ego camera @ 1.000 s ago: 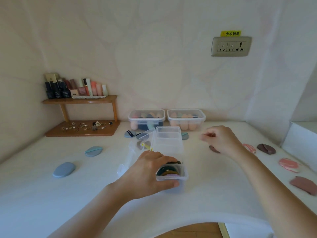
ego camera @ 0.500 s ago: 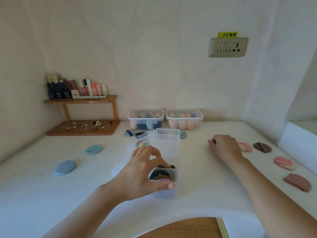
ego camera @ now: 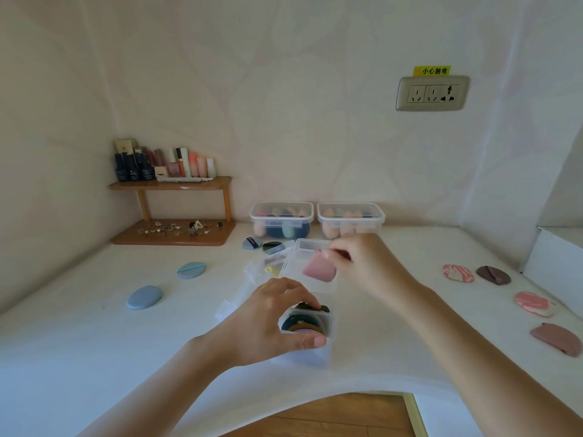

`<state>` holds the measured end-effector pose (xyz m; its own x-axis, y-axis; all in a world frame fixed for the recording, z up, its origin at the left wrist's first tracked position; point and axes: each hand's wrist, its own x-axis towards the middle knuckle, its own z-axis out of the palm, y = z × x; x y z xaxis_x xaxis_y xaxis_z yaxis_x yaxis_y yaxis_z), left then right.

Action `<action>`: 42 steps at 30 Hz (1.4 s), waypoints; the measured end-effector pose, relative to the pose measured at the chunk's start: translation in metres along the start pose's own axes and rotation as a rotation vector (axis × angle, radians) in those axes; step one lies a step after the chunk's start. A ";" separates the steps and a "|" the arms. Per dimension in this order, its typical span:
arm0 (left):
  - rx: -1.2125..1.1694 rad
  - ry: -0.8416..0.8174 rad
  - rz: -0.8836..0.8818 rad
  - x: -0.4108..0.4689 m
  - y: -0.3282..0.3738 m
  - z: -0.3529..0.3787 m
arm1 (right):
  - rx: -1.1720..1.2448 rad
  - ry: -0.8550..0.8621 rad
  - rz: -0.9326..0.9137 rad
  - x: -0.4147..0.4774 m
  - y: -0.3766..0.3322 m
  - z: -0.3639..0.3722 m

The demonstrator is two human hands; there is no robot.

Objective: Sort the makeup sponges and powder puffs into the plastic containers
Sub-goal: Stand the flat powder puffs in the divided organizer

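Head view: right hand [ego camera: 369, 266] pinches a pink puff [ego camera: 318, 269], left hand [ego camera: 268, 323] grips the divided container [ego camera: 315, 287]; yellow sticker [ego camera: 432, 70] reads 小心触电.

Left hand [ego camera: 268, 323], lower centre, gripped the clear container [ego camera: 321, 287]; right hand [ego camera: 362, 266], just above, apparently pinched a pink powder puff [ego camera: 318, 269].

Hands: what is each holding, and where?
The right hand pinches the pink powder puff by its upper edge; the left hand grips the near end of the clear container.
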<state>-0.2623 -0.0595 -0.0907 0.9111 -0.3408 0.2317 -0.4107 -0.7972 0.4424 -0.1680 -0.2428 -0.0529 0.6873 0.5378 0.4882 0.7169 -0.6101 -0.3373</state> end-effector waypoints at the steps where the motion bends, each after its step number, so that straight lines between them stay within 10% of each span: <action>1: -0.009 0.001 -0.008 -0.001 0.000 0.000 | -0.080 -0.021 -0.006 0.001 -0.002 0.006; 12: -0.106 -0.119 -0.189 0.016 0.007 -0.016 | 0.002 -0.352 0.078 -0.002 -0.001 0.019; 23: -0.064 -0.194 -0.284 0.050 -0.009 -0.027 | 0.293 0.203 0.363 0.016 0.052 0.012; 42: -0.168 0.106 -0.213 0.048 -0.022 -0.009 | 0.004 -0.011 0.492 0.067 0.134 0.078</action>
<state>-0.2097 -0.0544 -0.0815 0.9725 -0.1130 0.2037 -0.2181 -0.7486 0.6261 -0.0169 -0.2431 -0.1280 0.9458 0.1928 0.2613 0.3073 -0.7911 -0.5288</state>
